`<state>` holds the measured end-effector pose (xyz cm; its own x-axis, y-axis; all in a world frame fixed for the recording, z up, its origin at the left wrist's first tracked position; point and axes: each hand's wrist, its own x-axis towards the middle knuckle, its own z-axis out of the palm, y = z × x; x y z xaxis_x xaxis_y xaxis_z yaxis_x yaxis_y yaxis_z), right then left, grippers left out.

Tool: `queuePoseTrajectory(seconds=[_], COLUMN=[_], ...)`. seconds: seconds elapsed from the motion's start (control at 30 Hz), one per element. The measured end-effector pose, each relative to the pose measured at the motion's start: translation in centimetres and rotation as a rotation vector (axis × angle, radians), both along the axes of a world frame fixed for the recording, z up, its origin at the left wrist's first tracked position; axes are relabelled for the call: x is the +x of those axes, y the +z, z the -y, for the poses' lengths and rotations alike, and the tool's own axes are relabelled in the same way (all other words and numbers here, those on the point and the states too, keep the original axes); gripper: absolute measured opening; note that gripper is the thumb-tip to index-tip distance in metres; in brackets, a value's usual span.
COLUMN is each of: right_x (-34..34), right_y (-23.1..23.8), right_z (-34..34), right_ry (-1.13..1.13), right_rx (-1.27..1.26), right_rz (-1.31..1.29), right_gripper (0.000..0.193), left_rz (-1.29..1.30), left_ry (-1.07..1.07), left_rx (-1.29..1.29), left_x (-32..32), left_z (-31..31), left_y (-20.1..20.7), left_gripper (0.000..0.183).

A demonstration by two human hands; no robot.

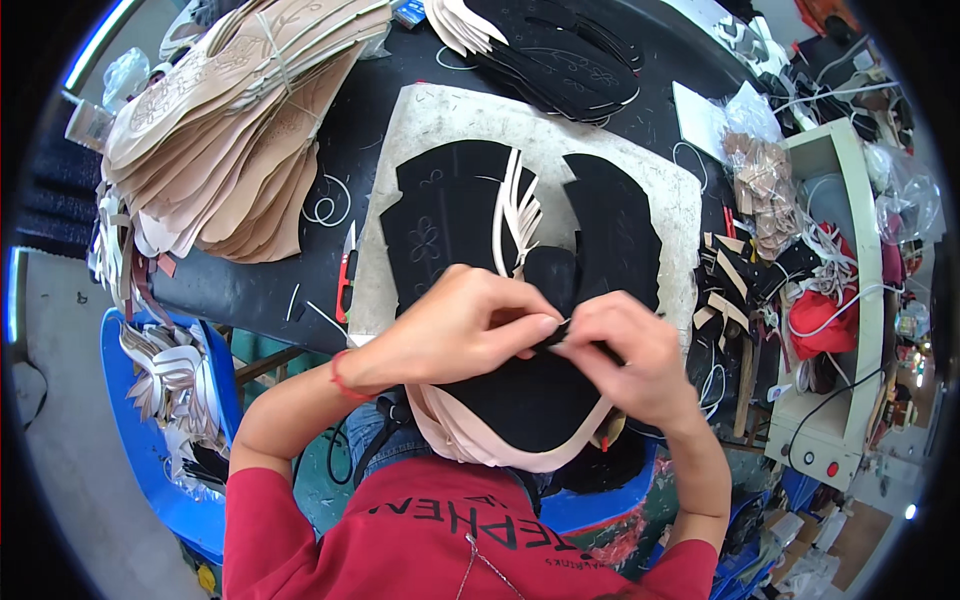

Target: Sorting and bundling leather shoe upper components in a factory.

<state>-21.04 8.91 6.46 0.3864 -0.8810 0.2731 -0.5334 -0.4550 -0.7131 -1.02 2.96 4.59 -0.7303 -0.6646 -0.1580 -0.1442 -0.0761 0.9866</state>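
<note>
And here's the left hand (pixel 475 315), thumb and forefinger pinched on a small black piece (pixel 556 336), just beyond the worktop's near edge; the right hand (pixel 635 350) pinches in from the other side, fingertips slightly blurred. It looks mid-step: that piece is occupied by both hands and, I'd judge, unfinished. Beneath them, a large black panel (pixel 530 400) lies over pale pink panels (pixel 450 430) at the near edge.

Further out, black panels (pixel 425 230) lie flat on the pale board (pixel 400 130), white strips (pixel 515 210) loose among them, plenty seemingly left to handle. Red-handled snips (pixel 345 280) wait beside the board on the worktop (pixel 240 290).

Out to the far left corner: a tied stack of tan panels (pixel 220 130); at the far edge, a black stack (pixel 575 75). Finished or waiting? I can't tell.

Containers now! Off the near left corner, a blue plastic bin (pixel 130 400), or perhaps a seat, carries pale strips (pixel 175 370). Toward the right edge, a clear bag (pixel 760 190) shows tan scraps inside, and an open-fronted beige cabinet (pixel 815 430) has a red cloth bundle (pixel 825 325) at its opening.
</note>
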Motion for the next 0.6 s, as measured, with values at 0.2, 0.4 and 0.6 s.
queuePoseTrajectory(seconds=[0.2,0.4,0.6], right_x=[0.0,0.8,0.3], right_y=[0.1,1.4,2.5], right_z=[-0.1,-0.3,1.5], right_ry=[-0.12,-0.254,-0.084], right_rx=[-0.021,0.113,-0.018], right_rz=[0.091,0.139,-0.301], right_gripper=[0.019,0.017,0.008], left_rz=[-0.133,-0.067,-0.013], left_ry=[0.136,0.231,0.203], left_rx=[0.139,0.085,-0.076], left_x=[0.5,0.1,0.0], left_z=[-1.1,-1.7,-2.0], left_y=[0.3,-0.1,-0.5], left_gripper=[0.026,0.016,0.013])
